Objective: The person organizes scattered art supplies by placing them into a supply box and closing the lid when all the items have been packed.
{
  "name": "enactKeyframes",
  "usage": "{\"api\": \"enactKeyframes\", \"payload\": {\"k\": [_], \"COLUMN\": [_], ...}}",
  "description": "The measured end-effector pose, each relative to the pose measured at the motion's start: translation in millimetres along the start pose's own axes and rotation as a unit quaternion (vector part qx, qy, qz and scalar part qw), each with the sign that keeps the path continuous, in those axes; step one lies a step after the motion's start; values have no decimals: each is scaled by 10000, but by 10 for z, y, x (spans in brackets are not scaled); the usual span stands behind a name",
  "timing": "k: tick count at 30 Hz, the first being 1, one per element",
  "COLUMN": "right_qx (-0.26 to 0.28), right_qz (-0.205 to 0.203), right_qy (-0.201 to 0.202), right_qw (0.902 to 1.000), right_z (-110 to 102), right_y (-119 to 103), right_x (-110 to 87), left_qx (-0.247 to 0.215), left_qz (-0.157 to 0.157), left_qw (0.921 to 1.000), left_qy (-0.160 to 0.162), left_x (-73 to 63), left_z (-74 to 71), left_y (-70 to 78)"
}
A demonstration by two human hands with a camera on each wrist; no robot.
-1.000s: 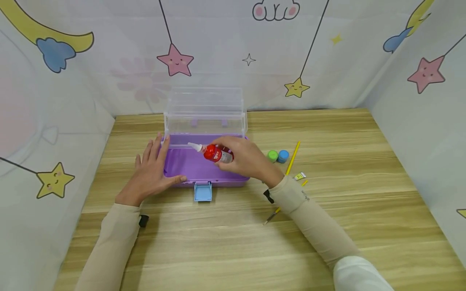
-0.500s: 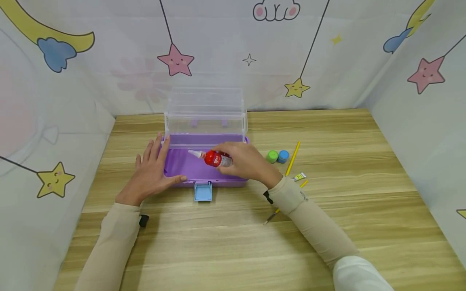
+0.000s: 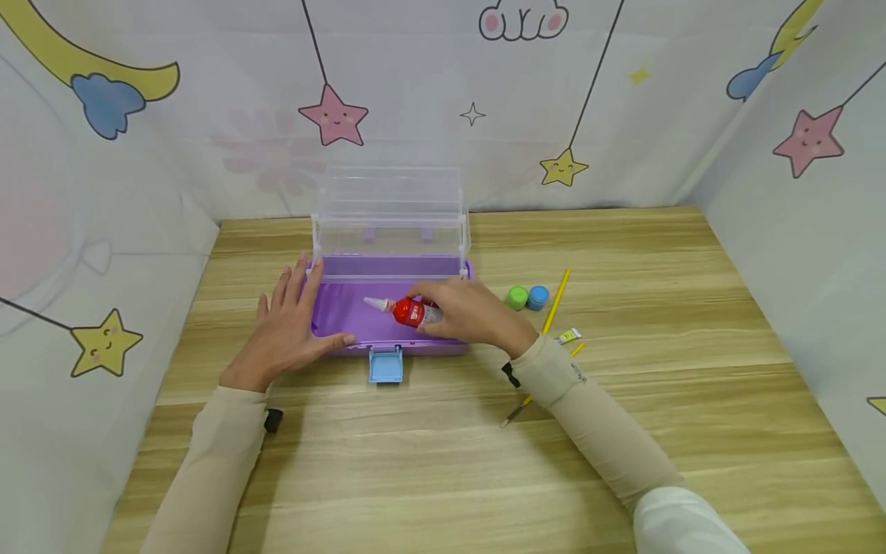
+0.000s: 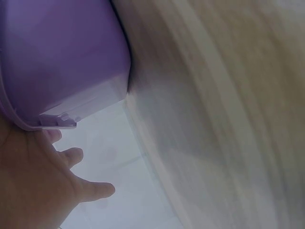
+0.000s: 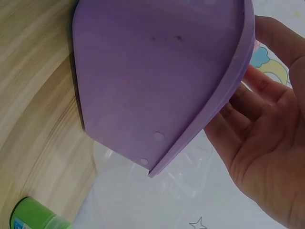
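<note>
A purple plastic box [image 3: 346, 312] stands on the table with its clear lid [image 3: 391, 196] raised at the back. My left hand [image 3: 284, 331] rests on the box's left end, fingers spread and straight, thumb along the front rim. In my right hand [image 3: 474, 312] I hold a red squeeze bottle [image 3: 408, 312] with a pointed clear nozzle aimed left, over the inside of the box. The right wrist view shows the box's end wall [image 5: 157, 81] with my right hand [image 5: 262, 143] at its rim; the bottle is mostly hidden there.
A blue latch [image 3: 385, 365] hangs down at the box's front. To the right stand a green jar [image 3: 517, 298] and a blue jar [image 3: 537, 298], with a yellow brush [image 3: 557, 300] and a small paint tube [image 3: 569, 335] nearby. Another brush [image 3: 515, 414] lies partly under my right forearm.
My right hand has lowered the red squeeze bottle further toward the box's inside and shifted it slightly right. My left hand keeps its place on the box.
</note>
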State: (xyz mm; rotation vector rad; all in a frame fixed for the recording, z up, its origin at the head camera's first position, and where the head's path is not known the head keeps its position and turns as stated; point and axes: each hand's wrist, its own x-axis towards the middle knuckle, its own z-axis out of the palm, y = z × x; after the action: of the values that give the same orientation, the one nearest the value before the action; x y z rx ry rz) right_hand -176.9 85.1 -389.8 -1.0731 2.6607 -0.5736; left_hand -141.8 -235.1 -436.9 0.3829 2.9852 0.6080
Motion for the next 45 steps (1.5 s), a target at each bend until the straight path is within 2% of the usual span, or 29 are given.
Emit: {"api": "enactKeyframes", "payload": {"k": [12, 26, 38, 45], "right_qx": [-237, -4, 307, 232], "right_qz": [-176, -192, -432, -446], "right_qy": [-373, -1004, -1274, -1144], "right_qw": [9989, 9948, 9904, 9922], "right_z": [25, 15, 13, 6], "right_y": [31, 54, 68, 64], "right_x": [-11, 14, 38, 45], "left_qx": [-65, -60, -50, -62], "left_qz": [87, 61, 66, 58], "left_qw": [9999, 9999, 9999, 9999], "left_qy": [80, 74, 81, 94], "left_x": [-8, -14, -1, -4], "left_z": [17, 37, 18, 15], "left_y": [-33, -16, -28, -27]}}
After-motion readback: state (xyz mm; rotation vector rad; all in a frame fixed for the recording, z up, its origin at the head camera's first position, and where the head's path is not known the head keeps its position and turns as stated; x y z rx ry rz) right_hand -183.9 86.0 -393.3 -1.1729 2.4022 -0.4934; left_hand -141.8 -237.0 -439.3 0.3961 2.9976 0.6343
